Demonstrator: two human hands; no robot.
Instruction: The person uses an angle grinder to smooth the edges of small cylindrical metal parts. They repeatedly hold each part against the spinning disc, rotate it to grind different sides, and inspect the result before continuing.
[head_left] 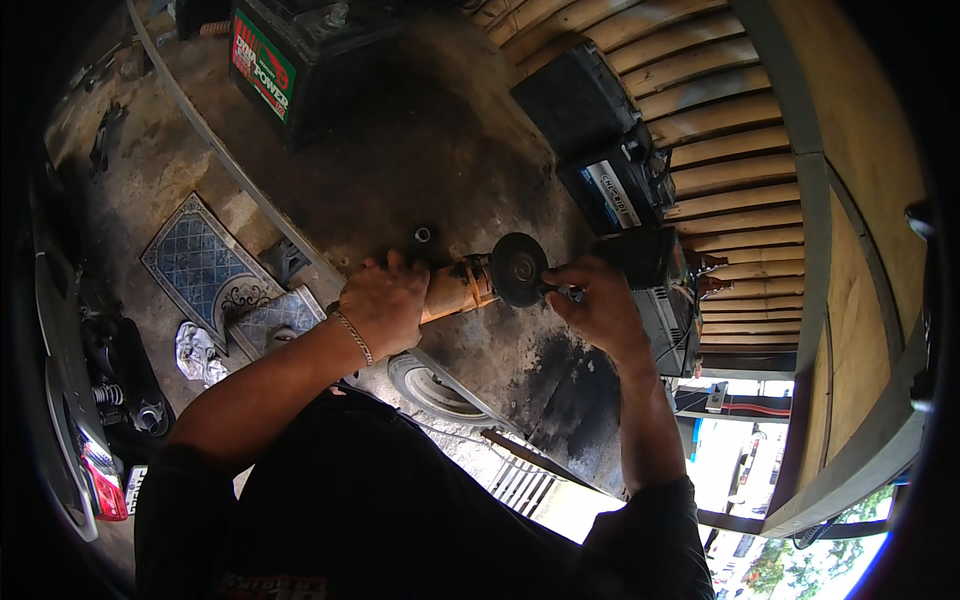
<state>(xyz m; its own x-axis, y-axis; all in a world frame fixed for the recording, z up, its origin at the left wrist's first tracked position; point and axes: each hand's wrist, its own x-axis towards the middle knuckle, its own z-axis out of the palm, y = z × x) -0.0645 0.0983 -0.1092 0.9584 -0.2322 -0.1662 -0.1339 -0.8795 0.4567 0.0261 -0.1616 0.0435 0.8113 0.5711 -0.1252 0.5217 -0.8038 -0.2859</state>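
Observation:
My left hand [385, 300] is wrapped round the orange body of an angle grinder [455, 293]. The grinder's dark round disc [519, 268] faces up toward me, to the right of that hand. At the disc's right edge, my right hand [603, 308] is closed, thumb and fingers pinched around a small dark piece that I cannot make out. Whether this piece is joined to the grinder is hidden. On the stained workbench [370, 170], a small metal ring or nut [423, 235] lies just beyond the left hand.
A large battery [300, 75] stands far left on the bench. More black batteries [610, 190] and a dark vented box [655, 300] line the slatted wooden wall [740, 160] at right. Below the bench edge are a patterned blue mat [205, 260], a wheel [435, 390] and a motorcycle [95, 440].

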